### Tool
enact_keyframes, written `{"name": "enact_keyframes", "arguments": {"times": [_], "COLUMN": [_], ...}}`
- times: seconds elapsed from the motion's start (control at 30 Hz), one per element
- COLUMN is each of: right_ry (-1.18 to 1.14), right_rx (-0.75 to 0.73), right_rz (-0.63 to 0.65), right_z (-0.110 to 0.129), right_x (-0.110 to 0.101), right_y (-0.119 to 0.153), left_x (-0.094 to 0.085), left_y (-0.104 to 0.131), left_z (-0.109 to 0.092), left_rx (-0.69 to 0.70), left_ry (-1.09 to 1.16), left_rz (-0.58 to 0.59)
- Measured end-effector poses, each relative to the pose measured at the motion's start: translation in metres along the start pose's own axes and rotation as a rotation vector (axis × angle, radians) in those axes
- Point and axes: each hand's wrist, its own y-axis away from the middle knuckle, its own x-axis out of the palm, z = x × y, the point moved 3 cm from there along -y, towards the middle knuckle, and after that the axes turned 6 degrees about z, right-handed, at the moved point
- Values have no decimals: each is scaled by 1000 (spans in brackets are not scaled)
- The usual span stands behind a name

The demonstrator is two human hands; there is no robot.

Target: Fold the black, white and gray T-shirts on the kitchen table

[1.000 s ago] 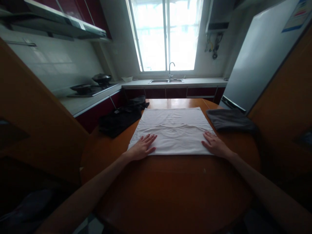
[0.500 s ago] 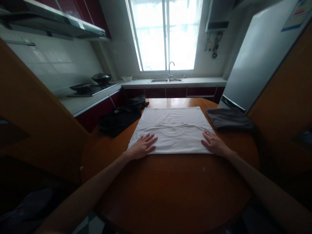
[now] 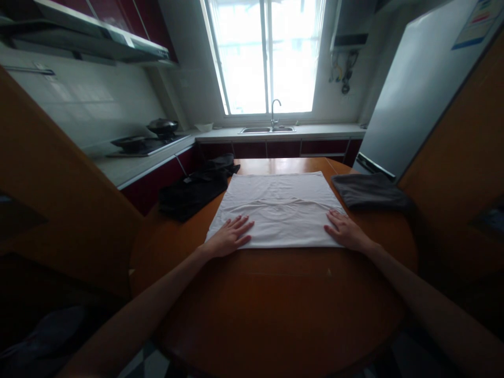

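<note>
A white T-shirt [image 3: 281,186] lies folded into a wide flat shape on the wooden table [image 3: 275,304], its neckline showing across the middle with slight wrinkles. My left hand [image 3: 229,236] rests flat on the shirt's near left corner, fingers spread. On the near right corner lies my right hand [image 3: 345,231], palm down with the fingers stretched out. Neither hand grips the cloth. The corners beneath both palms are hidden.
Crumpled black clothing [image 3: 197,186] lies at the table's left edge. A folded dark grey cloth [image 3: 370,191] sits at the right, near the fridge [image 3: 429,79]. Beyond the table stand a counter with a sink [image 3: 255,130] and a stove with pans [image 3: 161,127].
</note>
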Motion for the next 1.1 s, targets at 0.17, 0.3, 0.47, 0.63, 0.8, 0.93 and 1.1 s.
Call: {"name": "enact_keyframes", "arguments": {"times": [0.17, 0.3, 0.47, 0.63, 0.8, 0.93, 1.1], "right_ry": [-5, 4, 1, 47, 55, 51, 47], "right_rx": [-10, -21, -16, 5, 27, 36, -46], "right_rz": [-19, -29, -31, -11, -29, -70, -106], "right_z": [-2, -3, -2, 2, 4, 5, 9], "right_x": [1, 3, 2, 0, -1, -3, -9], "right_y": [0, 0, 1, 4, 7, 10, 17], "left_x": [-1, -3, -5, -4, -2, -2, -9], "left_y": [0, 0, 1, 3, 4, 9, 25], "left_z": [-1, -1, 0, 1, 1, 4, 15], "left_rx": [-4, -7, -7, 14, 17, 42, 95], "left_ry": [1, 19, 56, 82, 55, 8, -11], "left_rz": [3, 11, 6, -24, -21, -20, 11]}}
